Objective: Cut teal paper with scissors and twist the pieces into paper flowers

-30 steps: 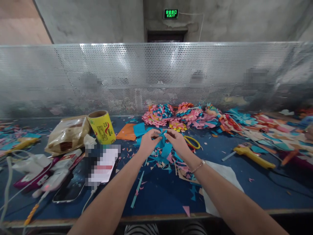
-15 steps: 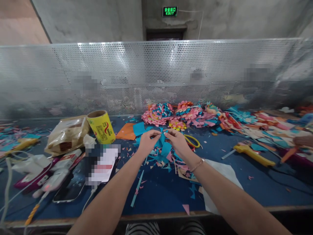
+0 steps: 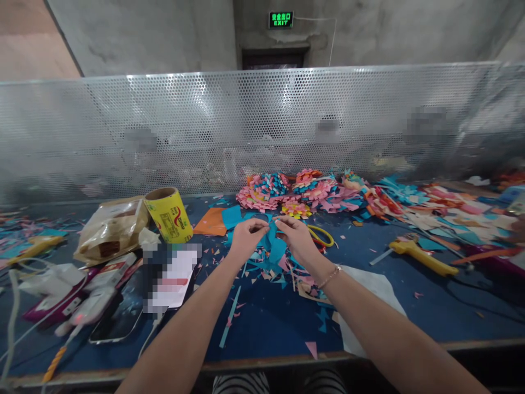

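Over the middle of the desk, my left hand (image 3: 248,238) and my right hand (image 3: 302,243) come close together, thumbs and fingertips pinched. Between them they hold a piece of blue paper (image 3: 278,250) that hangs down below the fingers. Its upper part is partly hidden by the fingertips. Loose blue and pink paper scraps (image 3: 262,271) lie under the hands. A yellow looped handle (image 3: 322,235) lies just beyond my right wrist. To the left of my left hand are a blue paper square (image 3: 232,217) and an orange paper piece (image 3: 210,221).
Fringed paper flowers (image 3: 262,191) line the back below a perforated metal screen (image 3: 262,120). On the left stand a yellow cardboard roll (image 3: 171,216), a brown bag (image 3: 110,230) and phones (image 3: 118,312). A yellow glue gun (image 3: 424,258) and white sheet (image 3: 371,306) lie right.
Both hands stay pinched on the blue paper with almost no movement. The view shifts slightly. At the far right, an orange strip has swung to a flatter angle.
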{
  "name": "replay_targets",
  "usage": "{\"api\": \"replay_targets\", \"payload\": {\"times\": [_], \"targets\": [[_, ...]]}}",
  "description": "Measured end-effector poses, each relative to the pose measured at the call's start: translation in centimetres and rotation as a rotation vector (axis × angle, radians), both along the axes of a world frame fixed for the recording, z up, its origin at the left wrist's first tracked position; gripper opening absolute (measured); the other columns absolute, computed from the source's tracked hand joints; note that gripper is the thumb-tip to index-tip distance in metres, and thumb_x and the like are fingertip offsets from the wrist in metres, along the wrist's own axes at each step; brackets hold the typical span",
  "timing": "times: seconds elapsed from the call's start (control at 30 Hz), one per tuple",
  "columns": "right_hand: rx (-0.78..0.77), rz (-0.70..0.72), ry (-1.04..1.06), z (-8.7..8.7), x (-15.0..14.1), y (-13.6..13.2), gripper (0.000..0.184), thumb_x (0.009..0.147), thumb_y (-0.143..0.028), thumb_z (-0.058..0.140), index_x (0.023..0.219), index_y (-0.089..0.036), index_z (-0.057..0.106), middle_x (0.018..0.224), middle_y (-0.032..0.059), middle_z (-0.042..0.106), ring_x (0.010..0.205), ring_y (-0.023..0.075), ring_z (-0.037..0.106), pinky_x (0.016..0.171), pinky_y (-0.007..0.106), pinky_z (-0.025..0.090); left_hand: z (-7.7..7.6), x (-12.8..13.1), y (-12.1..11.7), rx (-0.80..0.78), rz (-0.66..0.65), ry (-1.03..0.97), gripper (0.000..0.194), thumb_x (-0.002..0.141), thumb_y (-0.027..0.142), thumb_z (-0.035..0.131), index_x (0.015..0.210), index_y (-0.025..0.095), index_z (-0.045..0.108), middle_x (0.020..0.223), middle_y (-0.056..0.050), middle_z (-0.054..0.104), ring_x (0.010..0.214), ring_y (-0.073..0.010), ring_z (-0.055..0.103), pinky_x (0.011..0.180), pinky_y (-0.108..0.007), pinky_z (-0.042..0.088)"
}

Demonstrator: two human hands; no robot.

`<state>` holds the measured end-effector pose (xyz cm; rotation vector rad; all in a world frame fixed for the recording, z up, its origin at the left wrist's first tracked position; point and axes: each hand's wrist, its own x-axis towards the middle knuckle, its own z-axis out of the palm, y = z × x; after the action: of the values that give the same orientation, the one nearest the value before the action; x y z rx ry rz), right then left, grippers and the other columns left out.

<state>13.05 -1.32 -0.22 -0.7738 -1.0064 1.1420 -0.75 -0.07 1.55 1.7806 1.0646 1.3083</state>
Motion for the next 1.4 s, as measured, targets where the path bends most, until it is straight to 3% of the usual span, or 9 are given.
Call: {"api": "replay_targets", "payload": {"times": [0.43, 0.57, 0.87, 1.0, 1.2, 1.4], "targets": [[0.012, -0.083, 0.047, -0.2, 0.1, 0.2, 0.026, 0.055, -0.038, 0.074, 0.062, -0.017, 0.061, 0.057, -0.0017, 0.054, 0.053, 0.0099, 0.047, 0.055, 0.026, 0.041, 0.2, 0.3, -0.5, -0.024, 0.018, 0.05, 0.014, 0.065, 0.026, 0.063, 0.075, 0.018, 0.07, 0.075, -0.004, 0.07, 0.071, -0.0172, 0.063, 0.064, -0.027, 0.05], [-0.029, -0.117, 0.078, -0.4, 0.5, 0.4, 0.031, 0.061, -0.046, 0.068, 0.059, -0.017, 0.059, 0.053, -0.0016, 0.053, 0.051, 0.0106, 0.048, 0.053, 0.026, 0.041, 0.2, 0.4, -0.6, -0.044, 0.022, 0.075, 0.012, 0.066, 0.022, 0.063, 0.074, 0.017, 0.07, 0.073, -0.003, 0.07, 0.071, -0.0168, 0.064, 0.064, -0.026, 0.05], [0.075, -0.105, -0.174, -0.9, 0.7, 0.7, 0.029, 0.065, -0.044, 0.066, 0.058, -0.017, 0.057, 0.052, -0.0025, 0.05, 0.052, 0.0104, 0.047, 0.054, 0.026, 0.04, -0.1, 0.1, -0.2, -0.018, 0.006, 0.064, 0.014, 0.067, 0.023, 0.062, 0.076, 0.017, 0.07, 0.075, -0.004, 0.07, 0.071, -0.0164, 0.064, 0.065, -0.026, 0.05], [0.06, -0.129, -0.22, -1.1, 0.8, 0.9, 0.028, 0.066, -0.043, 0.065, 0.061, -0.017, 0.058, 0.054, -0.0023, 0.05, 0.052, 0.0102, 0.047, 0.055, 0.026, 0.04, -0.3, 0.2, -0.1, -0.026, -0.003, 0.055, 0.014, 0.066, 0.023, 0.062, 0.077, 0.017, 0.07, 0.074, -0.004, 0.07, 0.071, -0.0162, 0.063, 0.065, -0.026, 0.049], [-0.024, -0.04, -0.201, -0.9, 0.5, 0.6, 0.03, 0.058, -0.042, 0.071, 0.06, -0.016, 0.054, 0.053, -0.0038, 0.048, 0.053, 0.0094, 0.046, 0.056, 0.026, 0.04, -0.8, 0.2, 0.4, -0.021, 0.008, 0.05, 0.012, 0.066, 0.024, 0.061, 0.072, 0.015, 0.068, 0.07, -0.004, 0.068, 0.066, -0.0147, 0.061, 0.061, -0.025, 0.047], [0.022, -0.088, -0.268, -1.0, 0.6, 0.6, 0.028, 0.059, -0.039, 0.07, 0.059, -0.017, 0.054, 0.052, -0.0034, 0.05, 0.053, 0.0102, 0.047, 0.056, 0.026, 0.04, -1.0, 0.1, 0.6, -0.066, -0.021, 0.033, 0.013, 0.064, 0.024, 0.062, 0.072, 0.014, 0.066, 0.066, -0.003, 0.065, 0.061, -0.0128, 0.059, 0.056, -0.023, 0.045]]}}
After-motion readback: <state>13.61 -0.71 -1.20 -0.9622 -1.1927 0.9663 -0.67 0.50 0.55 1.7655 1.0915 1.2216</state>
